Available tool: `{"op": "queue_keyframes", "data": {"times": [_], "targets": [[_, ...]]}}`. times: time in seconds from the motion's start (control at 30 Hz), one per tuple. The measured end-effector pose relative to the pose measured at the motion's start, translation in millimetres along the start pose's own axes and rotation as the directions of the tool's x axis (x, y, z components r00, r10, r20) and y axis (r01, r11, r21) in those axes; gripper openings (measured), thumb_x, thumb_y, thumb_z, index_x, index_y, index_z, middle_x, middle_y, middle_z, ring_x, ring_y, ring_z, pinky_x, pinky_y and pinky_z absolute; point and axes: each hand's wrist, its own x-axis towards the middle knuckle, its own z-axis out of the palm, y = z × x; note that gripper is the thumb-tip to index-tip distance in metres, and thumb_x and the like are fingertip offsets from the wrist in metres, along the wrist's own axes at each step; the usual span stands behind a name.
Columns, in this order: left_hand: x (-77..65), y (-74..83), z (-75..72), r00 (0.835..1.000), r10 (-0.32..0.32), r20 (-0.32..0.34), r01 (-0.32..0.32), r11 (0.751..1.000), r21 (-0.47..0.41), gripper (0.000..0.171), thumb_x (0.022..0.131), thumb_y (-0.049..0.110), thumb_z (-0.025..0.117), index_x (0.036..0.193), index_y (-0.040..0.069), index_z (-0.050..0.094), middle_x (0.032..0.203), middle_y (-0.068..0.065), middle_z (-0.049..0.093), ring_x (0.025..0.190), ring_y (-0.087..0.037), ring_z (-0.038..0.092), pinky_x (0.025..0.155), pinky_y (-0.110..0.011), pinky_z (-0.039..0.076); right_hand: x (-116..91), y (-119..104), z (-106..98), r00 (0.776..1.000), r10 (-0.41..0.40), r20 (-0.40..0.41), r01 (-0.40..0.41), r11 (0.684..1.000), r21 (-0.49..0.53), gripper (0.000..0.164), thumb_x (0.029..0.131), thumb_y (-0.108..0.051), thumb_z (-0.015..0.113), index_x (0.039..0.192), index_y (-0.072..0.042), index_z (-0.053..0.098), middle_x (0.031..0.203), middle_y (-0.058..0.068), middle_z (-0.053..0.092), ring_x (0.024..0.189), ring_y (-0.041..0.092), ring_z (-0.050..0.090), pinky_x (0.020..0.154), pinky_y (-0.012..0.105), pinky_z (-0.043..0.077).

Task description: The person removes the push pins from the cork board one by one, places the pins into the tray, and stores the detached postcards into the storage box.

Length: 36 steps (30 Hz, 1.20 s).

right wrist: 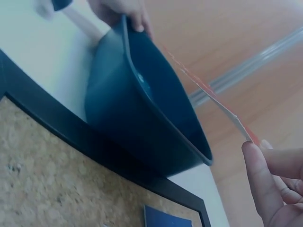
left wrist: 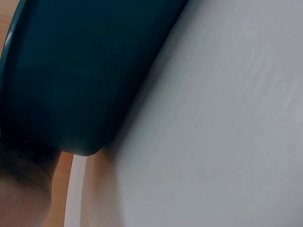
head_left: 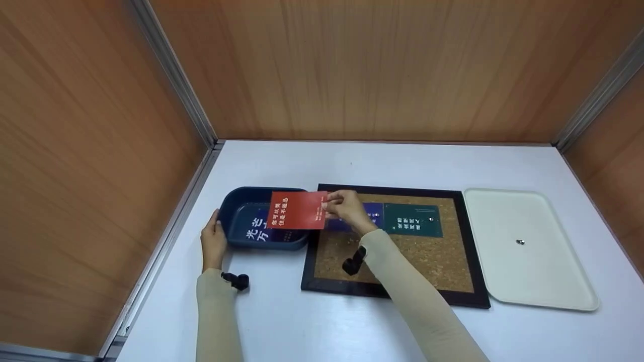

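My right hand (head_left: 350, 208) pinches the right edge of a red card (head_left: 298, 211) printed with white characters. Held over the dark blue plastic basin (head_left: 266, 245), the card is seen nearly edge-on in the right wrist view, between thumb and fingers (right wrist: 255, 175). At the basin's left end, my left hand (head_left: 214, 244) grips the rim, its fingers over the edge in the right wrist view. Inside the basin lies a dark blue card (head_left: 255, 230) with large white characters, partly hidden by the red one. The left wrist view shows mostly the basin's outer wall (left wrist: 80, 71).
Right of the basin lies a black-framed corkboard (head_left: 392, 261). On it are a purple card (head_left: 374, 211) and a green card (head_left: 412, 220), with small shiny pins. A white tray (head_left: 548, 276) farther right holds a small metallic piece (head_left: 520, 242). Wood-look panels enclose the table.
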Motion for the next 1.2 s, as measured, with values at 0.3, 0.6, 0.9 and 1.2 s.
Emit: {"op": "queue_keyframes", "data": {"times": [0.3,0.6,0.9,1.2], "targets": [[-1.9,1.4,3.0,1.000,-0.019,0.015,0.019,1.000,-0.013,0.045,0.104,0.005,0.029,0.148,-0.002,0.031,0.155,-0.020,0.029,0.146,-0.032,0.022,0.122,-0.040,0.020,7,7,20,1.000,0.006,-0.028,-0.006,1.000,0.027,0.019,0.088,0.006,0.063,0.107,0.009,0.062,0.095,0.017,0.065,0.069,0.014,0.067,0.077,0.037,0.061],[-2.1,0.6,2.4,1.000,-0.016,0.013,0.016,1.000,-0.016,0.044,0.104,0.004,0.029,0.148,-0.002,0.031,0.155,-0.019,0.029,0.146,-0.031,0.023,0.122,-0.039,0.020,6,16,35,0.997,-0.011,-0.075,0.014,0.999,0.045,0.022,0.087,0.009,0.061,0.109,0.011,0.061,0.089,0.015,0.065,0.063,0.010,0.065,0.072,0.033,0.061],[-4.2,-0.5,2.4,1.000,-0.006,-0.007,0.006,1.000,-0.012,0.044,0.103,0.003,0.031,0.147,-0.002,0.034,0.154,-0.021,0.031,0.145,-0.033,0.025,0.121,-0.042,0.022,4,20,49,0.997,-0.035,-0.074,0.037,0.999,0.023,0.022,0.087,0.011,0.060,0.109,0.012,0.062,0.094,0.021,0.067,0.073,0.018,0.071,0.067,0.027,0.061],[-3.6,-1.0,4.3,0.999,0.029,-0.016,-0.029,1.000,-0.005,0.044,0.102,0.000,0.031,0.145,-0.006,0.034,0.152,-0.024,0.033,0.144,-0.035,0.026,0.121,-0.042,0.022,5,21,57,0.995,-0.042,-0.095,0.043,0.999,0.008,0.019,0.086,0.014,0.058,0.103,0.013,0.063,0.086,0.017,0.066,0.065,0.013,0.068,0.063,0.027,0.061]]}}
